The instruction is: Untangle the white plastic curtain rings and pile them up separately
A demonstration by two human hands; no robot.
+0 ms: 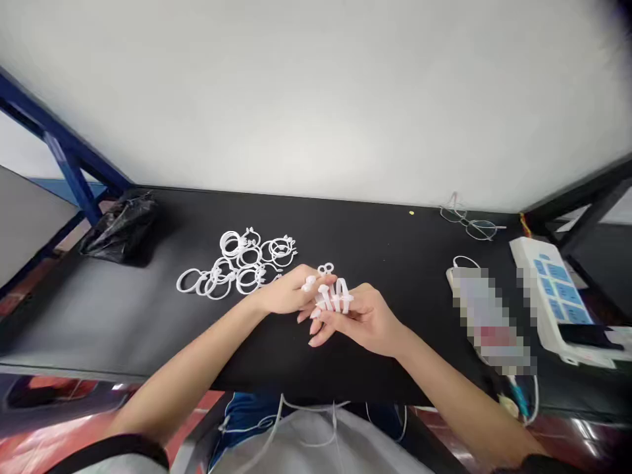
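Both my hands meet over the middle of a black table (148, 316). My right hand (365, 319) is curled around a small bunch of white plastic ring clips (336, 294), their ends sticking up past my fingers. My left hand (286, 293) pinches one of these white clips at the top of the bunch, fingers closed on it. A pile of several more white plastic rings (237, 263) lies on the table just left of and behind my left hand.
A crumpled black plastic bag (121, 227) sits at the far left. Wire-framed glasses (469, 224) lie at the back right. A white power strip (557, 296) with blue labels and a blurred-out object (488, 316) lie to the right. A white wall stands behind.
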